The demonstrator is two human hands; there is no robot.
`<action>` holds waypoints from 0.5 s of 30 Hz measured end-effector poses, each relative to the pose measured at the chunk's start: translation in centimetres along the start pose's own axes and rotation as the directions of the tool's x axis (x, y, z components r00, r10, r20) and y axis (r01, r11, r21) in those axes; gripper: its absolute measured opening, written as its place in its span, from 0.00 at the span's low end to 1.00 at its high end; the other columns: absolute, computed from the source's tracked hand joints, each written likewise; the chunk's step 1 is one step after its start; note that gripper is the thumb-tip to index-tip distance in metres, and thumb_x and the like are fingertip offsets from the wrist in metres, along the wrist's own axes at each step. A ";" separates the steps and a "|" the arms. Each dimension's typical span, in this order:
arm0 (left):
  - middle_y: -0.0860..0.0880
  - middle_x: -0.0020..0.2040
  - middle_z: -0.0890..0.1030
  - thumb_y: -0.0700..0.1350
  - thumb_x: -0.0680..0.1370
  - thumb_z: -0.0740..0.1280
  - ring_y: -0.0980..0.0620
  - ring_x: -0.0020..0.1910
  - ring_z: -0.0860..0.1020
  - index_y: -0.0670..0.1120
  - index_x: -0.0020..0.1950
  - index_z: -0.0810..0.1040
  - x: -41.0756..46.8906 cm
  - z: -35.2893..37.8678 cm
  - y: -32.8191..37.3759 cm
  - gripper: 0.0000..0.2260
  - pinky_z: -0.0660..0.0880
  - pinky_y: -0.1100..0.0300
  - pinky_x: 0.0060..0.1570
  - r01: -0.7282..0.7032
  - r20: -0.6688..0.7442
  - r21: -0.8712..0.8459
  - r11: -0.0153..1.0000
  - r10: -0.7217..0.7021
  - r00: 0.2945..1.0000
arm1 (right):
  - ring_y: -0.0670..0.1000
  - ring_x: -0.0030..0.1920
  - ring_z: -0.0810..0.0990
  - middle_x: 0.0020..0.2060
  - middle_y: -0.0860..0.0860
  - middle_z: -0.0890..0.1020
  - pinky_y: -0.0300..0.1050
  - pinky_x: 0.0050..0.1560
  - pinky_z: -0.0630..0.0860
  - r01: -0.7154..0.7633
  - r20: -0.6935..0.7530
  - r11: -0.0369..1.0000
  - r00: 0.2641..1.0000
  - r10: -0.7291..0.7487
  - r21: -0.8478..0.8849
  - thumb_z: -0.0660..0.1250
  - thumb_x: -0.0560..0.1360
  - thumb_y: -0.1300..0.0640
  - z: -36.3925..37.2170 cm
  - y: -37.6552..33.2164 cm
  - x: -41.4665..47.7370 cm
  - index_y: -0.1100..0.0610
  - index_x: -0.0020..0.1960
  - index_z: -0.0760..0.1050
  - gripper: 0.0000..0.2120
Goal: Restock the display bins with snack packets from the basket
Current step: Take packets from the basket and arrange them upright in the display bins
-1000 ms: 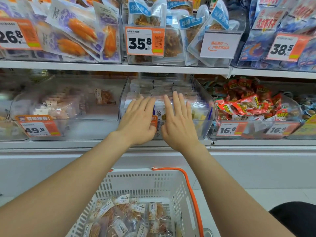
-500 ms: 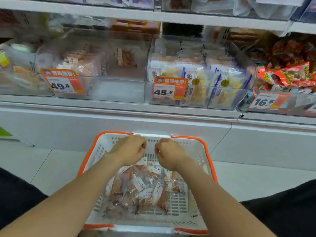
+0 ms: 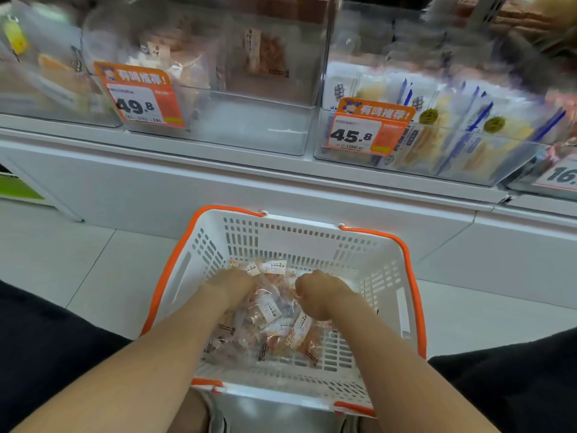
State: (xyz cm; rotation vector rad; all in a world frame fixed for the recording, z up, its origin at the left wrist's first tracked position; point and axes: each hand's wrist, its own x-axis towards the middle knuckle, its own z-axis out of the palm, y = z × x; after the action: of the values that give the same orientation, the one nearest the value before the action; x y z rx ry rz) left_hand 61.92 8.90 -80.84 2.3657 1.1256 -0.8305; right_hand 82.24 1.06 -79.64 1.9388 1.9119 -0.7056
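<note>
Left hand [image 3: 231, 287] and right hand [image 3: 320, 296] are in the basket [image 3: 312, 242], just apart, fingers curled into the packets [image 3: 274, 310]. Grip hidden, can't tell. Packets look light, with slippery, crinkly film. Pinch the sealed edges, don't crush.

A: What has moved?
B: The left hand [image 3: 232, 287] and the right hand [image 3: 318, 295] left the 45.8 bin [image 3: 437, 170]. They came down into the basket [image 3: 299, 221] and are now among the snack packets [image 3: 271, 310], no more at its rim.

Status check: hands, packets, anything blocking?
Left hand and right hand in basket, fingers curled into snack packets; grip unconfirmed. 49.8 bin has room. Nothing blocking.
</note>
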 end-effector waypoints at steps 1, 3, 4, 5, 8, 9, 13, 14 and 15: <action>0.49 0.50 0.82 0.39 0.75 0.76 0.49 0.45 0.79 0.46 0.53 0.85 -0.1 -0.3 -0.2 0.08 0.80 0.55 0.52 0.016 0.019 0.011 1.000 -0.016 1.000 | 0.57 0.47 0.81 0.50 0.55 0.80 0.54 0.49 0.82 -0.001 0.011 1.000 1.000 0.001 0.008 0.62 0.78 0.62 -0.1 -0.2 0.3 0.57 0.57 0.79 0.11; 0.49 0.53 0.83 0.42 0.74 0.78 0.49 0.48 0.80 0.47 0.50 0.86 0.0 -0.9 -1.0 0.06 0.79 0.55 0.52 0.043 -0.012 -0.025 0.999 -0.044 0.999 | 0.58 0.49 0.81 0.54 0.55 0.81 0.55 0.53 0.81 -0.010 0.032 0.999 0.999 0.009 0.033 0.63 0.79 0.61 -0.3 -0.6 0.6 0.57 0.60 0.79 0.12; 0.49 0.54 0.83 0.42 0.75 0.77 0.48 0.49 0.81 0.48 0.50 0.86 0.1 -1.3 -1.4 0.05 0.80 0.54 0.53 0.057 -0.050 -0.065 0.996 -0.061 0.997 | 0.58 0.51 0.81 0.55 0.55 0.81 0.55 0.54 0.81 -0.018 0.036 0.999 0.999 0.016 0.044 0.63 0.79 0.61 -0.2 -0.8 0.8 0.57 0.61 0.79 0.12; 0.50 0.54 0.83 0.40 0.76 0.75 0.49 0.50 0.81 0.50 0.50 0.85 0.0 -1.8 -1.7 0.06 0.80 0.53 0.53 0.063 -0.081 -0.126 0.990 -0.073 0.994 | 0.58 0.53 0.81 0.57 0.55 0.81 0.56 0.56 0.80 -0.024 0.035 0.998 0.999 0.022 0.063 0.63 0.79 0.60 -0.3 -1.1 0.9 0.56 0.62 0.78 0.13; 0.56 0.49 0.84 0.37 0.77 0.72 0.54 0.48 0.82 0.54 0.43 0.85 -0.9 -3.9 -2.2 0.11 0.81 0.52 0.55 -0.003 -0.178 -0.381 0.924 -0.070 0.982 | 0.59 0.62 0.79 0.66 0.54 0.78 0.55 0.61 0.78 -0.011 0.033 0.953 0.999 0.001 0.304 0.67 0.79 0.56 -0.7 -2.1 1.2 0.53 0.72 0.72 0.21; 0.58 0.47 0.84 0.39 0.78 0.73 0.56 0.48 0.82 0.55 0.42 0.85 -1.5 -4.6 -2.3 0.11 0.80 0.53 0.57 -0.041 -0.229 -0.455 0.890 -0.072 0.971 | 0.57 0.62 0.79 0.66 0.53 0.77 0.53 0.59 0.79 -0.003 0.049 0.901 0.999 -0.020 0.434 0.69 0.77 0.56 -1.3 -2.5 1.1 0.52 0.73 0.71 0.25; 0.60 0.44 0.86 0.45 0.79 0.74 0.60 0.48 0.83 0.56 0.45 0.87 -4.3 -6.2 -2.5 0.06 0.80 0.54 0.56 -0.177 -0.406 -0.638 0.750 -0.131 0.905 | 0.48 0.41 0.85 0.48 0.54 0.85 0.43 0.43 0.82 0.034 0.004 0.504 0.997 -0.074 0.863 0.70 0.73 0.67 -4.8 -4.3 -0.2 0.57 0.62 0.81 0.18; 0.60 0.43 0.86 0.45 0.79 0.75 0.60 0.47 0.83 0.56 0.46 0.87 -5.1 -6.5 -2.5 0.06 0.81 0.53 0.56 -0.201 -0.433 -0.671 0.714 -0.157 0.888 | 0.48 0.38 0.84 0.44 0.54 0.85 0.43 0.42 0.82 0.036 -0.019 0.403 0.999 -0.048 0.915 0.71 0.73 0.68 -5.6 -4.7 -0.7 0.57 0.58 0.82 0.15; 0.59 0.44 0.86 0.45 0.80 0.74 0.60 0.48 0.83 0.55 0.47 0.88 -5.9 -6.8 -2.6 0.05 0.81 0.53 0.55 -0.227 -0.458 -0.702 0.675 -0.184 0.870 | 0.48 0.35 0.84 0.40 0.54 0.84 0.44 0.41 0.83 0.040 -0.031 0.327 0.999 -0.034 0.944 0.72 0.72 0.69 -6.3 -5.0 -1.0 0.57 0.53 0.83 0.12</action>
State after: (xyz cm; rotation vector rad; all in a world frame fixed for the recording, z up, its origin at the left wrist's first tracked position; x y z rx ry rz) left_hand 59.24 11.06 -72.10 1.8708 1.2876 0.2992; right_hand 78.00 3.91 -73.33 2.4256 1.6016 -2.2646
